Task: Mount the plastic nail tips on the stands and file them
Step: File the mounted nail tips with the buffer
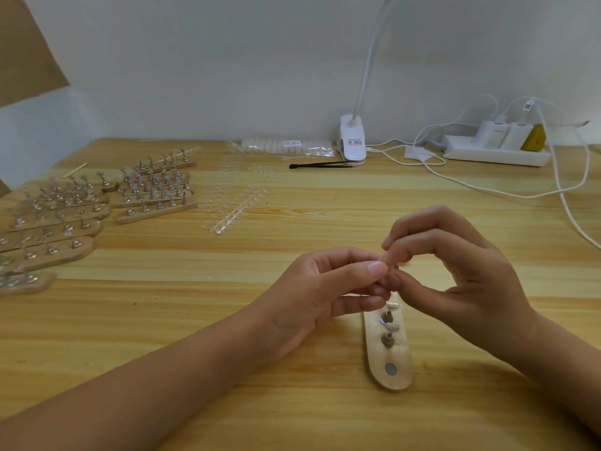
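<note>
A wooden stand base [395, 379] lies on the table below my hands. It carries two small metal pegs [388, 339] with pale putty pads, plus a bare round magnet near its front end. My left hand [328, 294] and my right hand [455, 265] meet just above the base's far end. The fingertips of both pinch a small clear nail tip [392, 265], which is mostly hidden between them. I cannot tell whether a peg is also held there.
Many wooden stands with pegs [153, 187] are stacked at the left. Clear nail-tip strips [237, 206] lie in the middle, with a bag of tips [286, 147] behind. A black tool [320, 164], a clip lamp [353, 141], a power strip [497, 148] and cables line the back.
</note>
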Demonstrator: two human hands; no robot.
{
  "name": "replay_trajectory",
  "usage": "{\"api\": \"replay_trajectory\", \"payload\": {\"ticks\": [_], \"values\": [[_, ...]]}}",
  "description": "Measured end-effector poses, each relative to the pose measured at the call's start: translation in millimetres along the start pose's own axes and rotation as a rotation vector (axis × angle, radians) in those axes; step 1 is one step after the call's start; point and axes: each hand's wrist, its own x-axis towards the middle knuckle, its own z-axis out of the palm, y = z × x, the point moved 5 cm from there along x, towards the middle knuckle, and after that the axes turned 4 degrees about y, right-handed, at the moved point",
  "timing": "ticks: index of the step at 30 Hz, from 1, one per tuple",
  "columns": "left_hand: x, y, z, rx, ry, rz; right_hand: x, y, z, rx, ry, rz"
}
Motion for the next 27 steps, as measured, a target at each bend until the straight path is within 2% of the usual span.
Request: {"api": "replay_trajectory", "payload": {"ticks": [8,18,23,27], "values": [[-2,2,0,0.085,0.000,0.041,0,-1,0,0.019,0.009,0.009],[0,1,-1,0.068,0.000,0.057,1,6,-2,0.065,0.000,0.021],[2,2,-7,0.044,0.060,0.036,2,52,-18,-0.070,-0.001,0.224],[3,3,-9,0.027,0.082,0.011,-9,89,-20,-0.181,-0.249,0.492]]}}
